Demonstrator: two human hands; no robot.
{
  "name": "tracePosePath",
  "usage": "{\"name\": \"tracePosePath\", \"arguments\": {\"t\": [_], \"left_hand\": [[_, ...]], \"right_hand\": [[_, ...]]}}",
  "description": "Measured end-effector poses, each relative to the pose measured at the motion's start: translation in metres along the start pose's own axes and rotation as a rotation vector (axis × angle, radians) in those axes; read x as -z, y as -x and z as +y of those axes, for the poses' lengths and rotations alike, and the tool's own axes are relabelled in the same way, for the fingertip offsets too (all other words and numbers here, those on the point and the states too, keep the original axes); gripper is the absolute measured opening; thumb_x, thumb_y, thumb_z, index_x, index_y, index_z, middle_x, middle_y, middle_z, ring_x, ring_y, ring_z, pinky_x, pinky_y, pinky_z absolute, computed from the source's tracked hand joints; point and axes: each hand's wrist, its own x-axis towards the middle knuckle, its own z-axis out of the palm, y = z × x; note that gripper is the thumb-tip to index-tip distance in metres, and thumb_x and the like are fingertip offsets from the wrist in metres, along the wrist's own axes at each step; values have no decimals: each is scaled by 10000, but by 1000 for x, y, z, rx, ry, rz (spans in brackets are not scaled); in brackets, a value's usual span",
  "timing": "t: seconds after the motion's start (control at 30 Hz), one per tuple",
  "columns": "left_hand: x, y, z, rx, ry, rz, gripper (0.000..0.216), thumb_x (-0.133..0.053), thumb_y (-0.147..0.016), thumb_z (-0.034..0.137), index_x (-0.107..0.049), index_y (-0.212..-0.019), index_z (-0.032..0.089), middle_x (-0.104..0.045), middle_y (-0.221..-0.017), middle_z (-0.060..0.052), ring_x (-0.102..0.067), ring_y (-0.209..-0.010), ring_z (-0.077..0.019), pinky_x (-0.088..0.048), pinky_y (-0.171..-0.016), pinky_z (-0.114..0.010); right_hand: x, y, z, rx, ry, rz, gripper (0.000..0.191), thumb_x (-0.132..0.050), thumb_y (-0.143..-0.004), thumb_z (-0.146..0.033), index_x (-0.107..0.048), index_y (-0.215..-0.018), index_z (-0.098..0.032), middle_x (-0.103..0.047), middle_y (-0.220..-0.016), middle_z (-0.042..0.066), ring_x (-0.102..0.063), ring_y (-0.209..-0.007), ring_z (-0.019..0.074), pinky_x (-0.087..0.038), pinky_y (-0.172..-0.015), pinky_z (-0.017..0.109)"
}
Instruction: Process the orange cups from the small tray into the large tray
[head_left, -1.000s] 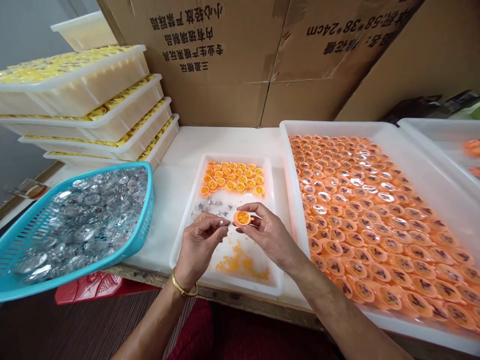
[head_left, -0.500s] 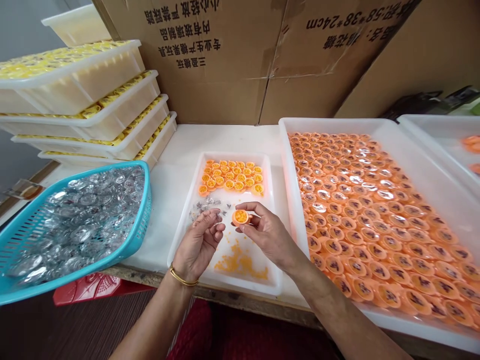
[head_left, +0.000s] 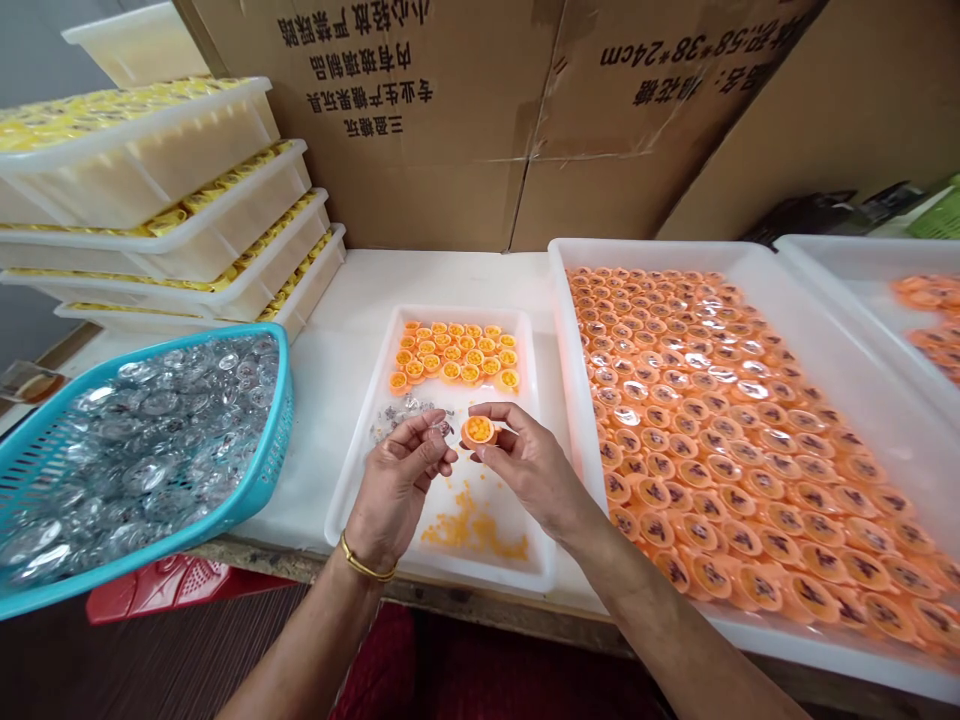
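Observation:
My right hand (head_left: pixel 525 462) pinches a small orange cup (head_left: pixel 478 430) filled with yellow beads, held above a small white tray (head_left: pixel 360 470). My left hand (head_left: pixel 397 480) is right beside the cup, fingers pinched on a small clear piece I cannot make out well. In the tray lie rows of filled orange cups (head_left: pixel 454 358) at the far end, a few small silvery pieces (head_left: pixel 401 412) in the middle and a scatter of loose yellow beads (head_left: pixel 472 525) near me.
A large white tray (head_left: pixel 840 340) of several sealed orange cups lies to the right, another white tray (head_left: pixel 862 262) beyond it. A turquoise basket (head_left: pixel 259 480) of clear lids sits left. Stacked white trays (head_left: pixel 202 230) with yellow items and cardboard boxes (head_left: pixel 450 140) stand behind.
My left hand drew back a little from the cup half a second ago, then closed in beside it again. The right hand kept holding the cup in nearly the same place.

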Motion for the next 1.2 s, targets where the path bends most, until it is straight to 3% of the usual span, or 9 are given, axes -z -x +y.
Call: {"name": "tracePosePath", "arguments": {"t": [0.23, 0.53, 0.77, 0.93, 1.2], "left_hand": [[1, 1, -2, -228, -382, 41, 248, -705, -715, 167, -600, -940, 153, -596, -682, 37, -582, -600, -80, -479, -545, -185], [5, -3, -4, -237, -567, 52, 164, -673, -752, 273, -614, -847, 153, -605, -646, 19, -566, -583, -96, -453, -525, -209], [8, -6, 2, -394, -1024, -63, 29, -598, -775, 182, -609, -748, 181, -586, -852, -9, -549, -704, -100, -445, -613, -226], [10, -9, -2, -313, -986, -159, 3, -579, -801, 189, -580, -804, 192, -588, -792, 10, -579, -624, -98, -479, -598, -243], [10, -6, -3, -488, -1022, -128, 119, -582, -790, 107, -667, -804, 189, -586, -763, -4, -561, -631, -107, -472, -593, -249]], "right_hand": [[0, -1, 1, -8, -23, 25, 311, -632, -770, -276, -552, -1062, -206, -627, -857, 6, -615, -815, 142, -520, -804, 325], [0, -2, 1, -25, -19, 6, 304, -618, -772, -244, -550, -1065, -203, -648, -873, 16, -626, -822, 144, -511, -816, 332], [-1, -2, -2, 1, -55, 56, 309, -629, -759, -254, -549, -1055, -213, -637, -881, 1, -604, -791, 120, -526, -804, 317], [-1, -2, -4, 23, -91, 67, 294, -646, -756, -276, -552, -1029, -220, -615, -931, 2, -593, -823, 120, -545, -790, 307], [-2, -1, -3, 31, -136, 46, 299, -659, -763, -273, -545, -1034, -220, -596, -894, -15, -594, -808, 110, -547, -797, 294]]}}
